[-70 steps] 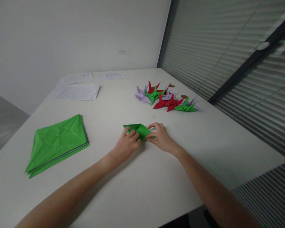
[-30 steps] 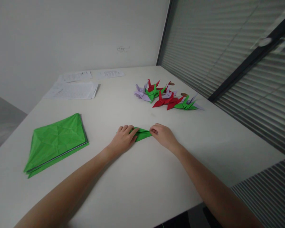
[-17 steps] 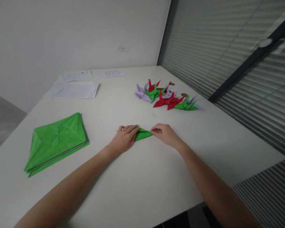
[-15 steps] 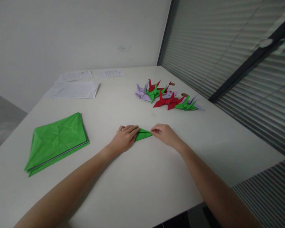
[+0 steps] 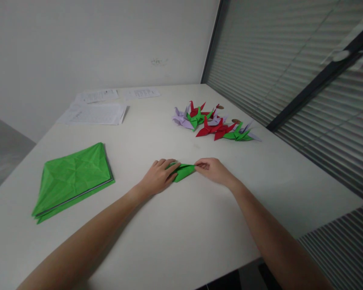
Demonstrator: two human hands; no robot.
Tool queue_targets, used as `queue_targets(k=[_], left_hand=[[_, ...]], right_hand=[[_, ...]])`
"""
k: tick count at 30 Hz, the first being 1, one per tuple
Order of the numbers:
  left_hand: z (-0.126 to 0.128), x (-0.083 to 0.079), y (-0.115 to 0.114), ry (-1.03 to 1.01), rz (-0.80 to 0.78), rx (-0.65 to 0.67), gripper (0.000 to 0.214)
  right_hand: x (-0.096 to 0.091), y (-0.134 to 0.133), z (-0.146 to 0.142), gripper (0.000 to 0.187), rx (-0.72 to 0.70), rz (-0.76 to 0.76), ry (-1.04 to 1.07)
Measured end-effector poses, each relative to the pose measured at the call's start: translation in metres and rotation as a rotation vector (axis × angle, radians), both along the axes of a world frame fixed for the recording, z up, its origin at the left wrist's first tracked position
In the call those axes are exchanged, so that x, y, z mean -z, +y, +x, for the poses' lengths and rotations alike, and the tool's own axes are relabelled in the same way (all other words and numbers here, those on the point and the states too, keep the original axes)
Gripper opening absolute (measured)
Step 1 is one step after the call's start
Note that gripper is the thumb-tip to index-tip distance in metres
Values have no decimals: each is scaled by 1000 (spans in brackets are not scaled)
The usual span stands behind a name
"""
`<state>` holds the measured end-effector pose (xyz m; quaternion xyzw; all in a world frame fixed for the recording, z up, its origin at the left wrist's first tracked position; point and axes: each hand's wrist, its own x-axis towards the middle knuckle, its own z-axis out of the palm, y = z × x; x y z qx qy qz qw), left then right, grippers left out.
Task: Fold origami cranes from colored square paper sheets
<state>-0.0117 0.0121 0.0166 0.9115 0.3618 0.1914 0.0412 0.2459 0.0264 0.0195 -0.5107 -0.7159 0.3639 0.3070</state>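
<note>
A narrow piece of folded green origami paper [image 5: 184, 172] lies on the white table between my hands. My left hand [image 5: 159, 176] rests over its left end, with the fingers holding it and covering that part. At the pointed right end, my right hand [image 5: 210, 170] pinches the tip between thumb and fingers. The paper's upper layer looks slightly lifted along the top edge.
A stack of creased green paper sheets [image 5: 75, 173] lies on the left of the table [image 5: 157, 249]. Folded paper cranes [image 5: 210, 128] in red, green and lilac sit at the back right. Printed papers [image 5: 93, 114] lie at the back left. Window blinds [image 5: 290, 72] border the right side.
The right hand has shifted slightly right with the paper's tip. The folded piece has tilted, and a layer along its top edge now stands a little apart.
</note>
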Motion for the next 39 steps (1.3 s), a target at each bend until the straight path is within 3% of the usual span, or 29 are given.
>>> queue_targets(k=[10,18,22,28,32,39], left_hand=[[0,4,1,54,-31,19,49],[0,4,0,-25,-62,-3,53],[0,-1,-1,-68,-94,17,50],[9,-15,0,-461,-413,-35,45],[16,-17,1,-736,-680,-128,48],[20,-13,0,-1084,-1047,-132,50]], right_hand=[[-4,1,-11,16,183,-206,229],[-8,-8,-29,20,257,-468,497],[-5,-8,-32,15,326,-427,458],[-12,-10,-30,18,337,-174,427],[-18,-15,-34,22,266,-107,466],[-21,-19,-39,27,259,-38,520]])
